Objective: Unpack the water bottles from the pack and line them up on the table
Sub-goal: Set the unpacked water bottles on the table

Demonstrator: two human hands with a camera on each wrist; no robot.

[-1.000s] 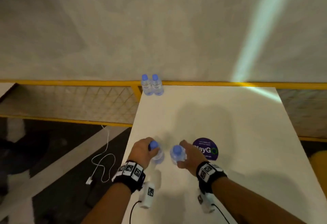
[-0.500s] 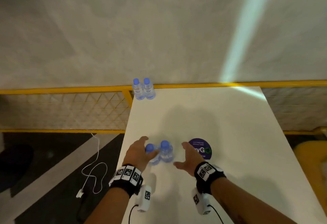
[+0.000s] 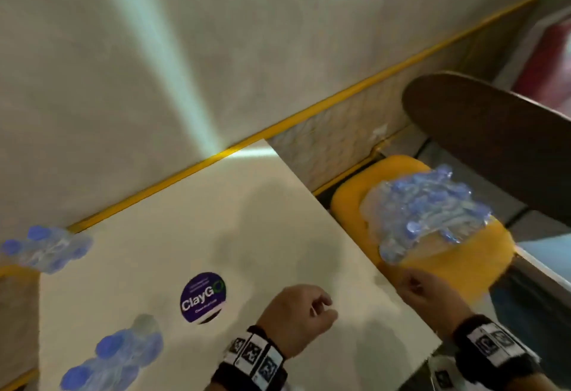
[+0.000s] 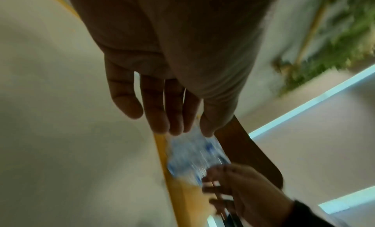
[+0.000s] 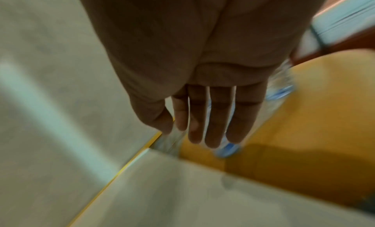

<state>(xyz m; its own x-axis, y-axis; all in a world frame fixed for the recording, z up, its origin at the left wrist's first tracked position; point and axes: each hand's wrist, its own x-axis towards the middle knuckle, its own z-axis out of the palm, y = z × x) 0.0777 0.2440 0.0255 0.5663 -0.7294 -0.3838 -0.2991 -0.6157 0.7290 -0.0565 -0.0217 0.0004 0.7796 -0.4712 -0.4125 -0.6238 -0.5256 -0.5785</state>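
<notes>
A white table (image 3: 247, 220) is carrying two blurred bottle pairs (image 3: 46, 248) (image 3: 114, 356); both hands, left (image 3: 296, 313) and right (image 3: 429, 295), are hanging slack, seemingly empty, near the pack (image 3: 432, 208).

Round purple ClayGo sticker (image 3: 203, 297) on tabletop; yellow cushioned seat (image 3: 463, 267) beside dark wooden chair back (image 3: 494, 143).

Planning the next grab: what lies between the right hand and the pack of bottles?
In the head view, only bare yellow seat cushion separates the right hand from the pack of bottles; nothing blocks the way.
</notes>
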